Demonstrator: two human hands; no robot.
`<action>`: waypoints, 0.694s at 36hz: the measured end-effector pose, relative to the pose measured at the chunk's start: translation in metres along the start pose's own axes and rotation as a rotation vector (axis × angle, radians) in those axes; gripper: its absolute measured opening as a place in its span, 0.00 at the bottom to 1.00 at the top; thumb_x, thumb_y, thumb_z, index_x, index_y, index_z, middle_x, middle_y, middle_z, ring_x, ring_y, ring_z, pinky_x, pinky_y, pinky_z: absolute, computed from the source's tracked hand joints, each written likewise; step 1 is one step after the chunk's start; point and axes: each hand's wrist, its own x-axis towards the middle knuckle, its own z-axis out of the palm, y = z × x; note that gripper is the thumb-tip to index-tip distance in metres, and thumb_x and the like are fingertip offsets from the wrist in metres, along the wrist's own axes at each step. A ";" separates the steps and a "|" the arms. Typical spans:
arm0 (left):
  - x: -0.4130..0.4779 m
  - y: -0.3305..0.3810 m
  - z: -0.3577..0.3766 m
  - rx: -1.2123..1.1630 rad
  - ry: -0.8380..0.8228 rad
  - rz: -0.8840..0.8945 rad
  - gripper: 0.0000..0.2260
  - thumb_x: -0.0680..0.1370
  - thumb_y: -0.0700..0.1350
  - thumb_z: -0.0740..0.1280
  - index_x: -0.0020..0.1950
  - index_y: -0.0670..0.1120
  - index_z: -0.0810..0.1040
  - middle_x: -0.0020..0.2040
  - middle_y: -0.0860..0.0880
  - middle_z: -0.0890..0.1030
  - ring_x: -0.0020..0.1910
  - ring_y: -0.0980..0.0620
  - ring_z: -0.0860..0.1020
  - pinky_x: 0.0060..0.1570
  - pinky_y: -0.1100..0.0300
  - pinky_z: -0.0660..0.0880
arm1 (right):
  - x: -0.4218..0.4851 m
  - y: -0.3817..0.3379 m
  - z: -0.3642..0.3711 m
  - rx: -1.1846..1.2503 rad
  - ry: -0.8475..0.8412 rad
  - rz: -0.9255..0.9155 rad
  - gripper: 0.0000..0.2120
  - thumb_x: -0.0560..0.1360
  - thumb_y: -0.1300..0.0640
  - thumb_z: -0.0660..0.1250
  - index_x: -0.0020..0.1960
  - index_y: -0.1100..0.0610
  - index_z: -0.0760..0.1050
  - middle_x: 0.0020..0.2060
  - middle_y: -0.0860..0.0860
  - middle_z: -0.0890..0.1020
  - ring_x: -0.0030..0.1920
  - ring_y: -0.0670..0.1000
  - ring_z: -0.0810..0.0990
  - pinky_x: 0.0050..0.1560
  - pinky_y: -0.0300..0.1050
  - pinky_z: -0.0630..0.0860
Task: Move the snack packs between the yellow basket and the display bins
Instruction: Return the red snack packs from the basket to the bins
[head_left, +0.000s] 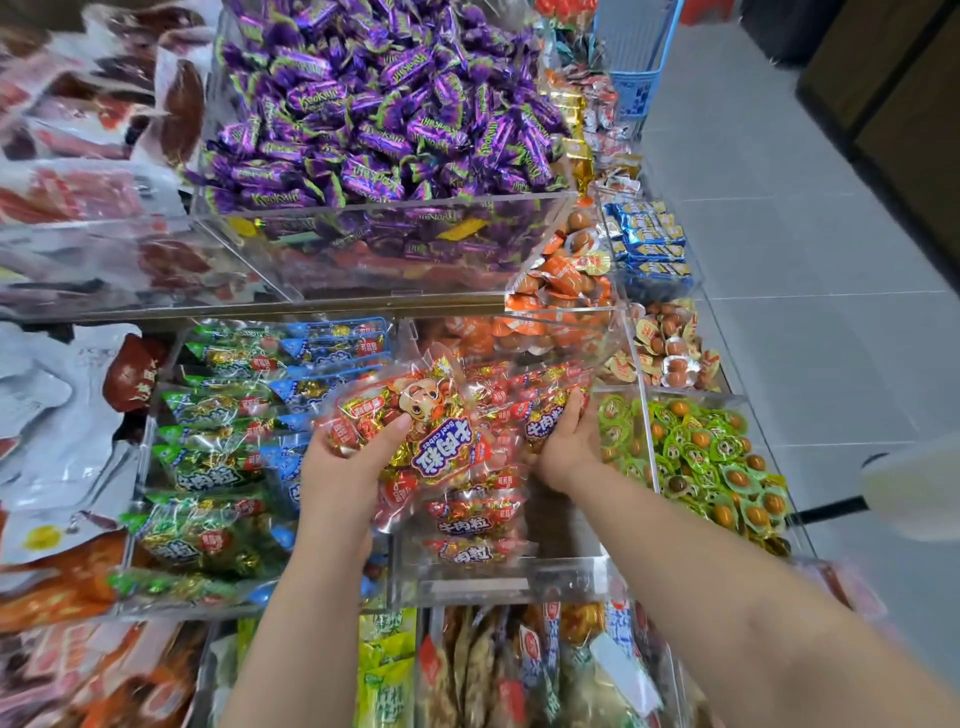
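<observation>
My left hand (348, 462) grips a red beef-cube snack pack (415, 421), thumb on top, and holds it tilted over a clear acrylic display bin (514, 579). My right hand (566, 441) grips another red pack (548, 410) standing in the same bin. More red packs (467, 525) lie stacked in the bin below the hands. The yellow basket is not in view.
Green and blue packs (218, 457) fill the bin to the left. Green egg packs (696, 457) sit in the bin on the right, orange ones (561, 291) behind. Purple candies (374, 114) are heaped on the upper shelf. A blue basket (636, 67) stands on the grey floor.
</observation>
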 end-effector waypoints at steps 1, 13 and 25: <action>0.000 0.002 0.001 0.006 -0.006 0.002 0.36 0.46 0.59 0.80 0.51 0.54 0.76 0.45 0.50 0.85 0.38 0.50 0.85 0.30 0.57 0.79 | -0.005 -0.002 -0.006 0.003 -0.008 0.006 0.52 0.74 0.49 0.68 0.73 0.53 0.26 0.75 0.54 0.34 0.76 0.56 0.45 0.74 0.50 0.51; -0.020 0.008 0.036 0.067 -0.063 -0.018 0.50 0.45 0.63 0.81 0.65 0.51 0.72 0.62 0.46 0.79 0.59 0.43 0.78 0.59 0.41 0.74 | -0.132 -0.012 -0.055 1.243 -0.378 0.008 0.19 0.67 0.50 0.73 0.54 0.57 0.74 0.52 0.54 0.81 0.53 0.52 0.81 0.57 0.46 0.76; -0.031 -0.009 0.040 0.014 -0.085 -0.063 0.46 0.53 0.63 0.80 0.68 0.50 0.72 0.64 0.47 0.77 0.60 0.45 0.77 0.61 0.42 0.73 | -0.140 -0.022 -0.064 1.390 -0.285 -0.020 0.21 0.73 0.60 0.70 0.63 0.61 0.69 0.38 0.52 0.84 0.33 0.49 0.82 0.34 0.44 0.79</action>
